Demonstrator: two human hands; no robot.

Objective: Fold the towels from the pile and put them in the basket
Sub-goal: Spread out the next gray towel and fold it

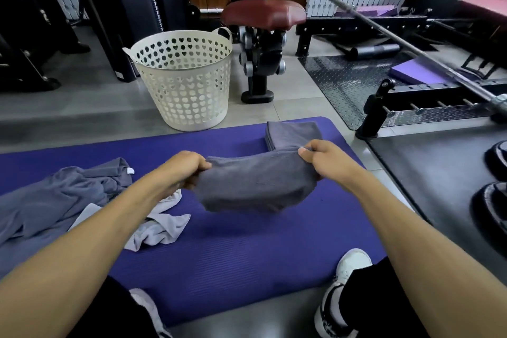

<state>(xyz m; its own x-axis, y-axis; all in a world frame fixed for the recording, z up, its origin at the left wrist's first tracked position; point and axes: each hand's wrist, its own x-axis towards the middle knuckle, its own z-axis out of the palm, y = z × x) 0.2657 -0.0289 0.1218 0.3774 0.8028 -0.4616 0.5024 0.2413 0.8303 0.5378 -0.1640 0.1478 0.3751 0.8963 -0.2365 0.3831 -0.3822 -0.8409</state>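
1. We are sitting at the near edge of a purple mat (pixel 247 250) and holding a dark grey towel (pixel 255 186) up off it in the middle of the frame, so the cloth is hanging free and sagging between our hands

2. Our left hand (pixel 183 170) is gripping the towel's left end with fingers curled tightly round a bunched edge; our right hand (pixel 323 159) is pinching the right end, thumb on top and fingers tucked under the cloth. Holding both ends this way seems to be keeping the layers together while the towel is in the air

3. The towel is looking already doubled over, thick and compact, so we are judging that the folding of this one is nearly done or done

4. Just behind it, in the upper middle of the mat, a stack of folded towels (pixel 290 133) is lying flat, partly hidden by the one we are holding; it is likely a staging spot before the basket

5. The white basket (pixel 186 77) with heart-shaped holes is standing on the floor beyond the mat's far edge, in the upper left of centre. We are seeing no towels through its holes

6. At the left of the frame a loose pile of towels (pixel 63 200) is lying crumpled on the mat, with a lighter grey one (pixel 162 225) spilling out beside our left forearm, all close to our reach
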